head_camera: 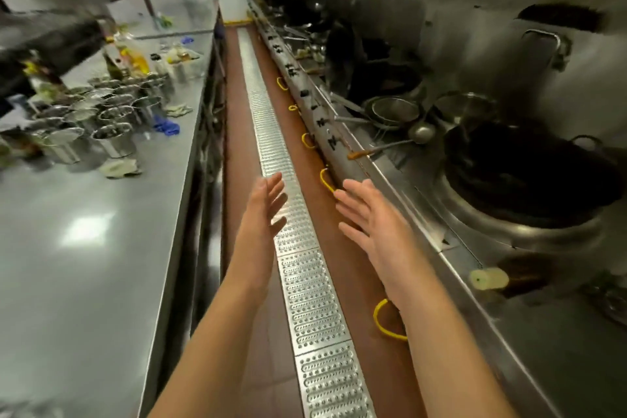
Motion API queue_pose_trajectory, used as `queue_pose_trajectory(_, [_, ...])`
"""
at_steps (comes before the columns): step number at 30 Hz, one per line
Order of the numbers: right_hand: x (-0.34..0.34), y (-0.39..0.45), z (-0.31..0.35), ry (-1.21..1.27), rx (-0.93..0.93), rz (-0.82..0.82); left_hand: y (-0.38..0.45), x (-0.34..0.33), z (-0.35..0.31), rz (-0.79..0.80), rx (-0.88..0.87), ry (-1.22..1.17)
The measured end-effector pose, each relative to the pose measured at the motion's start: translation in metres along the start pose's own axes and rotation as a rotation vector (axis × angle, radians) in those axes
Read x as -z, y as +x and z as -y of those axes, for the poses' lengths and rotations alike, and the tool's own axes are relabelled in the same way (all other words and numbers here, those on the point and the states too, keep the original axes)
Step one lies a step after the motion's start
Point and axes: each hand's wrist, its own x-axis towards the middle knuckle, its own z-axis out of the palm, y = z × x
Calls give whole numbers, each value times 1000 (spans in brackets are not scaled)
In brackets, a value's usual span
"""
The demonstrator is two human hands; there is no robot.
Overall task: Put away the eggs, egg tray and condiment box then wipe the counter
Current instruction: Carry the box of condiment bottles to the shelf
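Fingers (271, 187) of both hands spread, empty; steel canisters (112, 119) crowd the counter (84, 248).

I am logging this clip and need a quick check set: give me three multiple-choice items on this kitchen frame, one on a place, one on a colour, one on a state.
1. Where does the cluster of round shiny steel canisters stand?
A. on the steel counter at the left
B. on the perforated metal floor grating
C. inside the black wok

2. What colour are the loop handles along the front of the stove line?
A. red
B. yellow
C. green

3. How are the person's two hands?
A. both hold a cloth
B. one grips a ladle
C. both open and hold nothing

Answers:
1. A: the canisters sit on the long steel counter left of the aisle.
2. B: each loop shows bright yellow against the brown floor.
3. C: the left hand and right hand have straight, spread fingers over the aisle, touching nothing.
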Motion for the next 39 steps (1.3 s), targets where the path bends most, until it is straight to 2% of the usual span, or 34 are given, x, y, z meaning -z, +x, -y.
queue_pose_trajectory(7, [-36,66,-20,20,-158,194,30,42,4,-289,51,-40])
queue_pose_trajectory(13, [-82,143,-38,-7,-194,246,100,87,18,-357,22,-45])
queue_pose_trajectory(18, [-135,222,-37,-92,-179,261,193,132,27,-345,14,-93])
queue_pose_trajectory(27, [-216,349,-20,-152,-78,205,353,182,14,-212,-14,-122])
queue_pose_trajectory(39, [-273,536,-38,-99,-150,274,512,223,26,-290,29,-57])
